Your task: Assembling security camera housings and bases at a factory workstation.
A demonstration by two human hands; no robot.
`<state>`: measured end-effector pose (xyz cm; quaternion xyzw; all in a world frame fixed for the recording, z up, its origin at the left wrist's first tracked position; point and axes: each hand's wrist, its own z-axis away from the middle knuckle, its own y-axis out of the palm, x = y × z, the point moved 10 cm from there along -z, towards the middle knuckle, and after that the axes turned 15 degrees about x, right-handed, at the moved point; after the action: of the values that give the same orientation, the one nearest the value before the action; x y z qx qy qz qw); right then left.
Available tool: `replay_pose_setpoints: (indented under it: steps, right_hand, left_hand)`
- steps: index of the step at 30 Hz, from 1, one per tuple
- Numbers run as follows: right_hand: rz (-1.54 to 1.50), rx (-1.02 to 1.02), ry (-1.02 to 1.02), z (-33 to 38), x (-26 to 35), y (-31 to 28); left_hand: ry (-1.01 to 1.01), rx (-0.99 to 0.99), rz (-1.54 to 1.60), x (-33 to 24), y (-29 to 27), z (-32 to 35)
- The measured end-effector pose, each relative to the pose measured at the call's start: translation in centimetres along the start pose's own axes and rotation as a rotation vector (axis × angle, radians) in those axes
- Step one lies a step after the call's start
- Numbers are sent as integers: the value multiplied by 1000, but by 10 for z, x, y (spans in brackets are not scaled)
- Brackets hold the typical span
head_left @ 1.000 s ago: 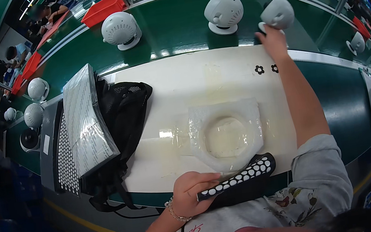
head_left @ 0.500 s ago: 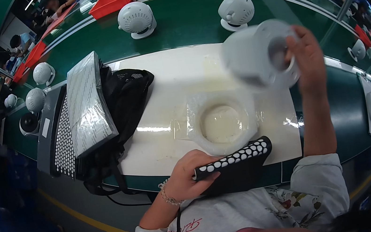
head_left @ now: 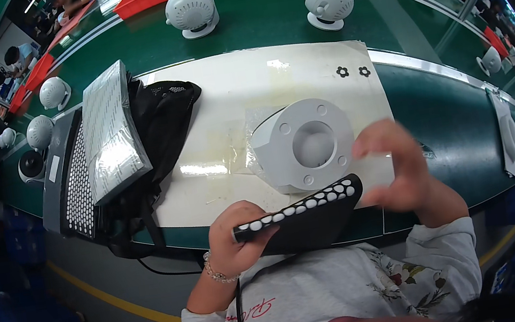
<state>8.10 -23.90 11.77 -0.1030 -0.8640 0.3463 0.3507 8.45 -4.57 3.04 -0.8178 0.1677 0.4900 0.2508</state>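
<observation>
One white unit [head_left: 287, 153]: rested inverted on the white board [head_left: 210, 197], base upward, which left four shallow discs exposed; clear film [head_left: 254, 119] showed at its left, probably part of a cushion.
Black dotted pad [head_left: 309, 225]: was tilted just in front of the unit, dots along its upper edge.
Left hand [head_left: 226, 244]: gripped the pad's left end, presumably leaving the other end accessible.
Right hand [head_left: 407, 169]: was wide, beside the unit, visibly holding nothing; blur obscured contact.
Silver package [head_left: 112, 132]: lay leftward, apparently set aside.
Green worktop [head_left: 440, 105]: supported the board.
</observation>
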Motion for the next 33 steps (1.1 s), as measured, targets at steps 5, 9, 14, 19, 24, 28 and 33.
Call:
replay_pose_setpoints:
  steps: [5,9,14,19,24,28,33]
  right_hand:
    - [15,168,-189,6,21,28]
    - [-70,181,-141,9,15,32]
    - [-504,192,212,13,-16,35]
    - [104,148,-136,-3,29,14]
    - [45,37,-125,-4,27,13]
    - [7,164,-210,-3,37,26]
    - [-211,67,-108,-6,25,27]
  left_hand:
    - [11,-112,14,-7,-12,-1]
    - [12,-218,75,0,-18,3]
    - [42,-192,-7,1,-18,6]
    - [-42,-169,-6,5,-15,3]
    - [48,-133,-92,-10,-8,-7]
    - [-1,-146,-75,-4,-9,-5]
    - [99,-33,-246,-20,6,-15]
